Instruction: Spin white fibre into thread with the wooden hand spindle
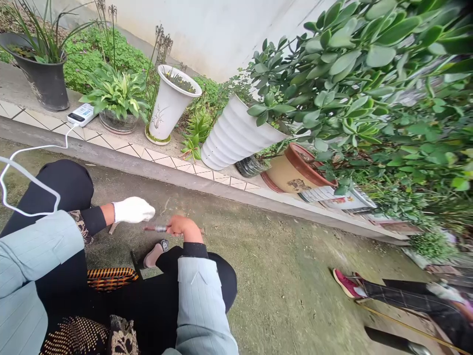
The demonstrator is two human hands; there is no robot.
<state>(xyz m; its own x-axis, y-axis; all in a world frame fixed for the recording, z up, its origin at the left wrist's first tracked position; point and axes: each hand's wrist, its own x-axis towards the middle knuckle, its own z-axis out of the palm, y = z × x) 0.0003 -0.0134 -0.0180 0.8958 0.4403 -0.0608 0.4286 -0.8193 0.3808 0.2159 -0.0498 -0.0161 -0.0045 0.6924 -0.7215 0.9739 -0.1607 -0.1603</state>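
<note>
My left hand (pixel 133 209) wears a white glove and is closed around a thin stick-like thing (pixel 113 228) whose end pokes out below the wrist. My right hand (pixel 183 226) is bare and closed on a slim dark tool with a metal collar (pixel 157 228), its tip pointing left toward the gloved hand. Both hands hover just above my knees, over the mossy concrete ground (pixel 295 266). My foot in a sandal (pixel 153 254) shows below the hands. What the left hand grips is mostly hidden.
A tiled kerb (pixel 166 162) carries pots: a black pot (pixel 44 79), a tall white pot (pixel 170 103), a ribbed white pot (pixel 232 133), a brown pot (pixel 291 170). A white power bank (pixel 80 114) with cable lies there. Another person's legs and red shoe (pixel 345 283) are at right.
</note>
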